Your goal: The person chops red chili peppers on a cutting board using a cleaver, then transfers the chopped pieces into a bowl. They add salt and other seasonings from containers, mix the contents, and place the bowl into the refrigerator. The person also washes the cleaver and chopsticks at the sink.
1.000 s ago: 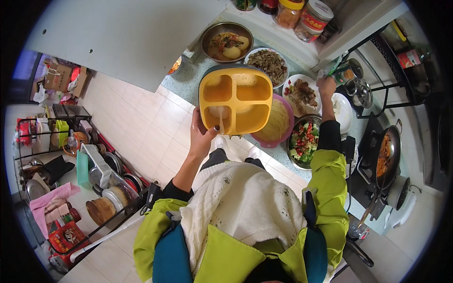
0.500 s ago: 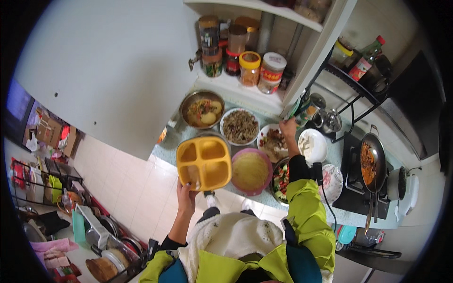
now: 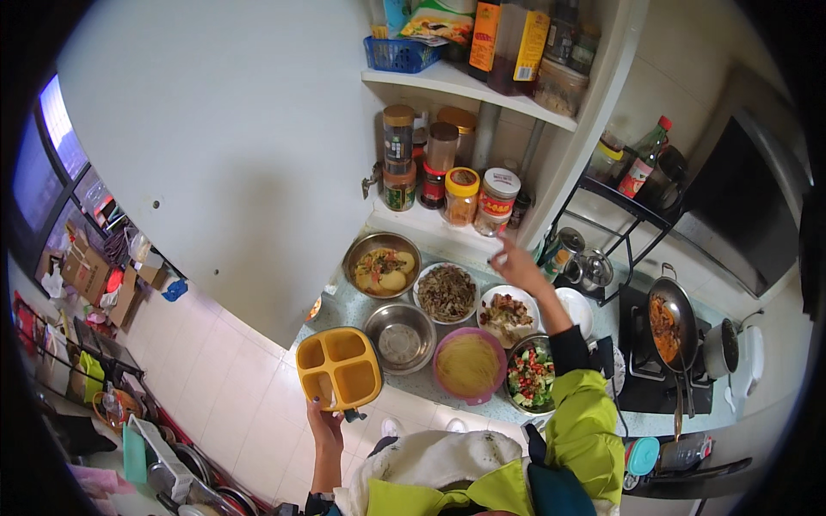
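My left hand (image 3: 325, 423) grips the near edge of a yellow divided tray (image 3: 351, 368), held over the counter's left edge. Several compartments show in it, with a pale patch in the near left one. My right hand (image 3: 520, 267) is in the air above the back of the counter, near the jars, fingers partly stretched out and nothing seen in them. Below it are a plate of browned food pieces (image 3: 509, 316) and a plate of dark shredded food (image 3: 446, 292). A green bottle (image 3: 557, 261) stands right of this hand.
A steel bowl (image 3: 400, 337), a pink bowl of yellow food (image 3: 469, 365) and a bowl of chopped vegetables (image 3: 531, 380) line the counter. A frying pan (image 3: 669, 322) sits on the stove at right. An open cabinet door (image 3: 215, 172) hangs at left; shelf jars (image 3: 462, 196) stand behind.
The tray has moved left, uncovering the steel bowl. My right hand has left the green bottle and moved left toward the jars. The view has shifted, showing more of the upper shelf.
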`<act>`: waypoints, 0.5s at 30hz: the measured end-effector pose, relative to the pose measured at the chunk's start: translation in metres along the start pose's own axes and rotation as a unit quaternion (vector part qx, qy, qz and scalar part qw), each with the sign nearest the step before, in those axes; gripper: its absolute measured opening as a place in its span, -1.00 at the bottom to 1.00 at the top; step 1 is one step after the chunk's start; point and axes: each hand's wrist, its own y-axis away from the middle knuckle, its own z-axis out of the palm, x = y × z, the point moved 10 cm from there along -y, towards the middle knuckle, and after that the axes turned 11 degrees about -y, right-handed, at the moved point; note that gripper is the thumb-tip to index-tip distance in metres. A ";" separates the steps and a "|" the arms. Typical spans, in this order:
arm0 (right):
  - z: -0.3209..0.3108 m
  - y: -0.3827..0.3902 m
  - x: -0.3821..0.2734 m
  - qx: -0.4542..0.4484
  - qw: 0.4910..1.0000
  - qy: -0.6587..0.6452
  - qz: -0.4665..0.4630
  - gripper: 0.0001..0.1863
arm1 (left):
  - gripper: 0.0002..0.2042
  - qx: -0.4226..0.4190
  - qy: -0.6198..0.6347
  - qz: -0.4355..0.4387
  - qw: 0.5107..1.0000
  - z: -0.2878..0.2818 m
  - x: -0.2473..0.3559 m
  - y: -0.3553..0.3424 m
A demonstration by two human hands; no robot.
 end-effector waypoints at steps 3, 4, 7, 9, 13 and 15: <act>-0.052 -0.048 -0.067 0.081 0.992 -0.018 -0.097 -0.48 | -0.56 -0.011 0.020 -0.002 1.000 -0.009 0.000 -0.004; -0.071 -0.059 -0.094 0.133 0.979 -0.042 -0.152 -0.51 | -0.56 -0.007 0.017 -0.013 1.000 -0.013 -0.001 -0.006; -0.100 -0.095 -0.149 0.173 0.969 -0.038 -0.170 -0.55 | -0.56 0.002 0.022 -0.032 0.999 -0.028 -0.004 -0.008; -0.113 -0.114 -0.181 0.203 0.964 -0.010 -0.170 -0.55 | -0.58 0.012 0.006 -0.041 0.999 -0.041 -0.005 -0.008; -0.112 -0.151 -0.235 0.219 0.955 0.038 -0.196 -0.53 | -0.59 0.028 -0.008 -0.073 0.997 -0.075 -0.015 -0.011; -0.116 -0.170 -0.277 0.260 0.920 0.087 -0.280 -0.51 | -0.57 0.036 -0.028 -0.089 0.995 -0.095 -0.024 -0.014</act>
